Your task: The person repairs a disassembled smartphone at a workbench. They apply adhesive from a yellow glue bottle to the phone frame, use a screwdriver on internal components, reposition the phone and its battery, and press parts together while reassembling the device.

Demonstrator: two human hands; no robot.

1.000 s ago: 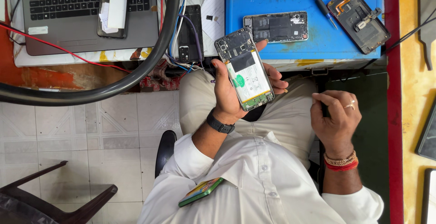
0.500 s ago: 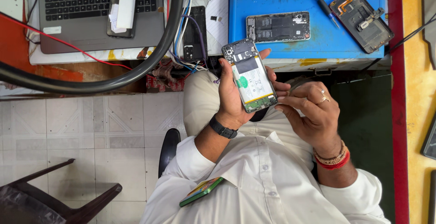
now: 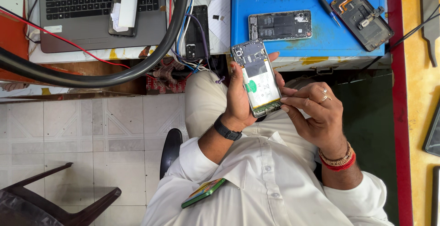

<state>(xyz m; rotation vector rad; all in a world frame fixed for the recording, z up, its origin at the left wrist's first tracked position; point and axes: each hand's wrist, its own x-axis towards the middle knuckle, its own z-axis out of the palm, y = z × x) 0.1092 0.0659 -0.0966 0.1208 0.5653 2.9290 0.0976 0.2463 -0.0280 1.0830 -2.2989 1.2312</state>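
While the left hand [image 3: 240, 100] grips the opened phone [image 3: 256, 77], right fingers [image 3: 293, 101] touch it.

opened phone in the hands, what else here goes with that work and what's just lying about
In hand:
opened phone, held in left hand
right hand, fingertips at its lower edge

Lying about:
second opened phone, back cover and screwdriver on blue mat
laptop
green phone in shirt pocket

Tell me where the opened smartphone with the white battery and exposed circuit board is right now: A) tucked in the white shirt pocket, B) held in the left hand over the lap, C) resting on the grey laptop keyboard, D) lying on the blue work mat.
B: the left hand grips the opened smartphone above the lap, with the right hand fingertips at its lower edge.
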